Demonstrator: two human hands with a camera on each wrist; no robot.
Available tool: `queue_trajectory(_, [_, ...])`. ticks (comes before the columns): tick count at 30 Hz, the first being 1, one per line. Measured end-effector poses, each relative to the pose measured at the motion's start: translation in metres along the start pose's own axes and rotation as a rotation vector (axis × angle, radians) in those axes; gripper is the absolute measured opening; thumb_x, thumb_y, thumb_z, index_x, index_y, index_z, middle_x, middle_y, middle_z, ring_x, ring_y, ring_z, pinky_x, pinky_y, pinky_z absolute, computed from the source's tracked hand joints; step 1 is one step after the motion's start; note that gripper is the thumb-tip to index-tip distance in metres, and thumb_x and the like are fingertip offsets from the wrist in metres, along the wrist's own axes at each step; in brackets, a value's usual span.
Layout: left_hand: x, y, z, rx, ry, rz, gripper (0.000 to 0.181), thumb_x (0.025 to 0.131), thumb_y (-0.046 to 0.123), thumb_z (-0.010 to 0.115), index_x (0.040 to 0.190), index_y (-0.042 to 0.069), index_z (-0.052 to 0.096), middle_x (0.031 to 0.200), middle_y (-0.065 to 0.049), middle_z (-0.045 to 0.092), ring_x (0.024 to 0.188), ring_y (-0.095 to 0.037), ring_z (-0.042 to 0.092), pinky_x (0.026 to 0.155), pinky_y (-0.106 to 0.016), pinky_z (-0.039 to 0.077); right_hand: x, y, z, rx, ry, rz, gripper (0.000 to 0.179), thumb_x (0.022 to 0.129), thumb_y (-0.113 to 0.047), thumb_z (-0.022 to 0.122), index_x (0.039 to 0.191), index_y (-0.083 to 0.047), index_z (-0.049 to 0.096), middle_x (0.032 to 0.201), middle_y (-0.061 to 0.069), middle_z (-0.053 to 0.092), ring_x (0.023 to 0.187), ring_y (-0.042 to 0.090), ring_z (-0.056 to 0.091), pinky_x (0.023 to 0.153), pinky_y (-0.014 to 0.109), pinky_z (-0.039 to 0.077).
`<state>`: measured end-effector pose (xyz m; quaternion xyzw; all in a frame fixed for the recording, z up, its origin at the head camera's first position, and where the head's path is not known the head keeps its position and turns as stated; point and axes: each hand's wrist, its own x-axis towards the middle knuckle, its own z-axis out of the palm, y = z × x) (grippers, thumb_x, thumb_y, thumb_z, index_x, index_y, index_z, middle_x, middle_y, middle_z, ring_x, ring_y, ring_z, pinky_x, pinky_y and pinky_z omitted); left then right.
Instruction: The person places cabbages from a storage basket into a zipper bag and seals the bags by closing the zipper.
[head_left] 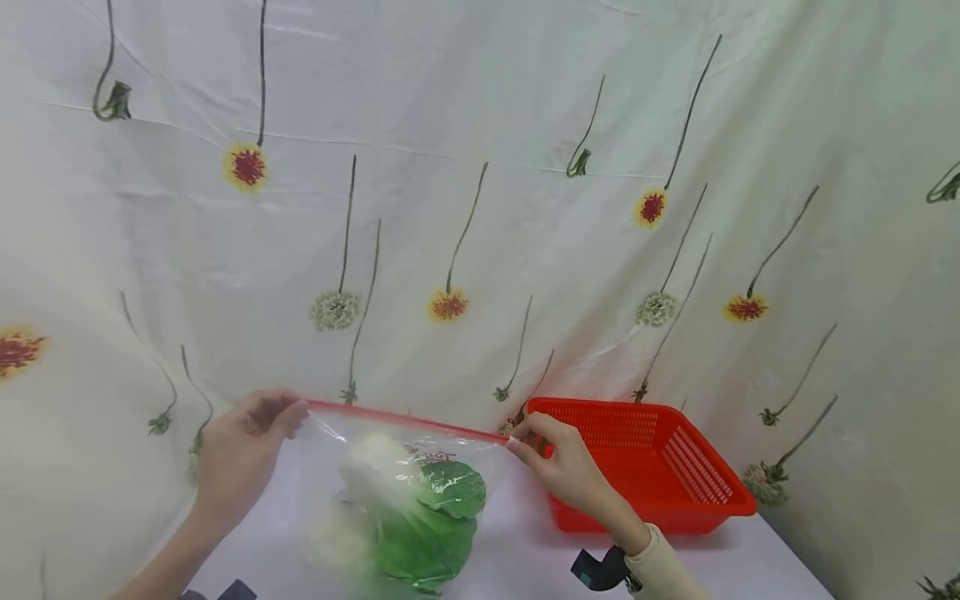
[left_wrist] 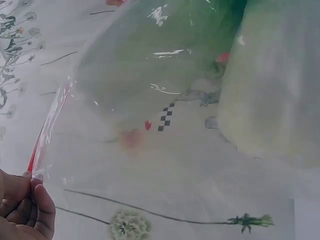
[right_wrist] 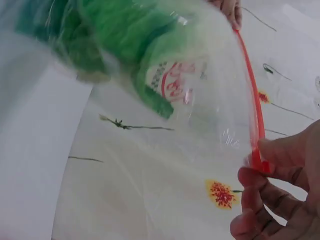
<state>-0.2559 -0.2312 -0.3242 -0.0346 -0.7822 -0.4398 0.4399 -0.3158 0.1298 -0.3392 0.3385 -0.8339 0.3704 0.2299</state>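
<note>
A clear zip bag (head_left: 322, 467) with a red seal strip hangs between both hands over the table. Inside it are green leafy pieces (head_left: 423, 533) and whitish, rounded pieces (head_left: 382, 467), blurred by the plastic; their exact kind I cannot tell. My left hand (head_left: 243, 450) pinches the strip's left end between thumb and fingers. At the other end, my right hand (head_left: 566, 467) pinches the corner of the strip. Held taut, the strip slopes slightly down to the right. Red printing (right_wrist: 177, 82) on the bag shows in the right wrist view.
A red plastic basket (head_left: 645, 500) with slotted walls stands on the white table (head_left: 750, 567), just behind and right of my right hand. Behind the table hangs a white cloth (head_left: 420, 217) printed with flowers.
</note>
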Motion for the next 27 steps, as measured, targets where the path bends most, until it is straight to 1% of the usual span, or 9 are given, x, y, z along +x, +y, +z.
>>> queue_trajectory(4, [0.005, -0.001, -0.001, 0.027, 0.028, -0.010, 0.013, 0.086, 0.017, 0.072, 0.096, 0.008, 0.070, 0.077, 0.011, 0.067, 0.069, 0.009, 0.057, 0.063, -0.005, 0.044, 0.010, -0.001, 0.007, 0.060, 0.016, 0.094, 0.006, 0.091, -0.030, 0.067, 0.094, -0.025, 0.064, 0.082, -0.011, 0.061, 0.069, 0.010, 0.055, 0.062, 0.023, 0.050])
queue_trajectory(6, [0.010, 0.000, -0.001, 0.025, 0.076, 0.025, 0.015, 0.088, 0.016, 0.071, 0.099, 0.006, 0.069, 0.082, 0.008, 0.068, 0.072, 0.014, 0.055, 0.067, -0.003, 0.042, 0.021, -0.001, 0.015, 0.124, 0.026, 0.157, 0.008, 0.091, -0.030, 0.066, 0.095, -0.023, 0.064, 0.080, -0.005, 0.064, 0.066, 0.012, 0.057, 0.060, 0.024, 0.051])
queue_trajectory(10, [0.025, 0.004, -0.002, -0.018, 0.174, 0.128, 0.018, 0.091, 0.009, 0.065, 0.105, -0.003, 0.063, 0.091, -0.001, 0.065, 0.083, 0.015, 0.052, 0.075, -0.003, 0.039, 0.044, 0.001, 0.041, 0.401, -0.019, 0.217, 0.019, 0.093, -0.025, 0.064, 0.103, -0.010, 0.064, 0.090, 0.016, 0.067, 0.071, 0.017, 0.067, 0.066, 0.027, 0.058])
queue_trajectory(13, [0.026, 0.006, -0.003, -0.031, 0.133, 0.152, 0.020, 0.094, 0.008, 0.059, 0.109, -0.005, 0.057, 0.096, -0.002, 0.062, 0.092, 0.013, 0.049, 0.079, -0.006, 0.037, 0.051, 0.009, 0.062, 0.604, -0.076, 0.276, 0.028, 0.095, -0.026, 0.061, 0.109, -0.001, 0.063, 0.103, 0.025, 0.066, 0.088, 0.024, 0.070, 0.080, 0.034, 0.058])
queue_trajectory(16, [0.012, 0.011, 0.001, -0.011, -0.013, 0.179, 0.017, 0.096, 0.009, 0.057, 0.110, 0.000, 0.054, 0.095, 0.001, 0.064, 0.092, 0.012, 0.051, 0.081, -0.006, 0.040, 0.046, 0.023, 0.079, 0.668, -0.144, 0.385, 0.037, 0.096, -0.032, 0.058, 0.111, 0.001, 0.063, 0.105, 0.023, 0.067, 0.098, 0.026, 0.069, 0.088, 0.035, 0.055])
queue_trajectory(19, [-0.015, 0.019, 0.012, -0.049, -0.209, 0.274, 0.012, 0.093, 0.004, 0.059, 0.104, 0.006, 0.055, 0.086, 0.002, 0.066, 0.082, 0.005, 0.058, 0.073, -0.012, 0.048, 0.035, 0.041, 0.089, 0.676, -0.231, 0.495, 0.040, 0.097, -0.033, 0.056, 0.113, 0.003, 0.063, 0.108, 0.017, 0.067, 0.102, 0.027, 0.068, 0.092, 0.035, 0.053])
queue_trajectory(23, [-0.062, 0.025, 0.037, -0.275, -0.568, 0.416, 0.014, 0.091, 0.000, 0.059, 0.100, 0.009, 0.054, 0.076, 0.003, 0.065, 0.068, 0.001, 0.058, 0.059, -0.017, 0.050, 0.022, 0.063, 0.098, 0.683, -0.289, 0.574, 0.033, 0.097, -0.021, 0.055, 0.114, 0.006, 0.063, 0.109, 0.014, 0.067, 0.098, 0.025, 0.067, 0.096, 0.036, 0.051])
queue_trajectory(25, [-0.089, 0.022, 0.053, -0.347, -0.793, 0.421, 0.011, 0.093, 0.003, 0.057, 0.098, 0.010, 0.051, 0.071, 0.003, 0.062, 0.062, 0.007, 0.052, 0.053, -0.015, 0.047, 0.016, 0.070, 0.104, 0.642, -0.287, 0.595, 0.028, 0.094, -0.017, 0.057, 0.112, 0.004, 0.066, 0.106, 0.011, 0.069, 0.093, 0.019, 0.065, 0.094, 0.036, 0.052])
queue_trajectory(27, [-0.124, 0.015, 0.076, -0.285, -0.898, 0.341, 0.009, 0.094, 0.005, 0.055, 0.089, 0.011, 0.050, 0.063, 0.005, 0.053, 0.057, 0.009, 0.043, 0.048, -0.014, 0.042, 0.011, 0.074, 0.110, 0.586, -0.267, 0.591, 0.023, 0.090, -0.011, 0.061, 0.108, 0.001, 0.068, 0.102, 0.009, 0.070, 0.088, 0.016, 0.063, 0.091, 0.035, 0.054])
